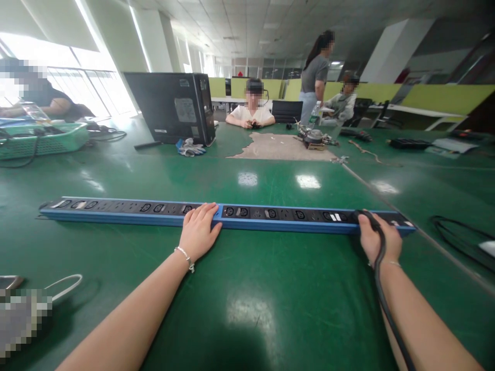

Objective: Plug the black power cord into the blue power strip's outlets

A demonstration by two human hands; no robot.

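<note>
A long blue power strip point(247, 223) with a row of black sockets lies across the green table in front of me. My left hand point(199, 232) grips it near the middle, fingers over the top and thumb along the front side. Close to its right end, my right hand point(381, 239) holds a black plug point(362, 215) against the sockets. Whether the plug is seated cannot be seen, as my fingers cover part of it. From the plug a thick black cable point(381, 268) runs down over my right wrist and forearm.
Beyond the strip stand a black computer case point(170, 105), gloves point(190, 147) and a green basket point(58, 141) at left. A mechanical part point(314, 136) and a water bottle point(314, 114) are farther back. Black cable loops point(460, 237) lie at right. Several people are around the table and behind it.
</note>
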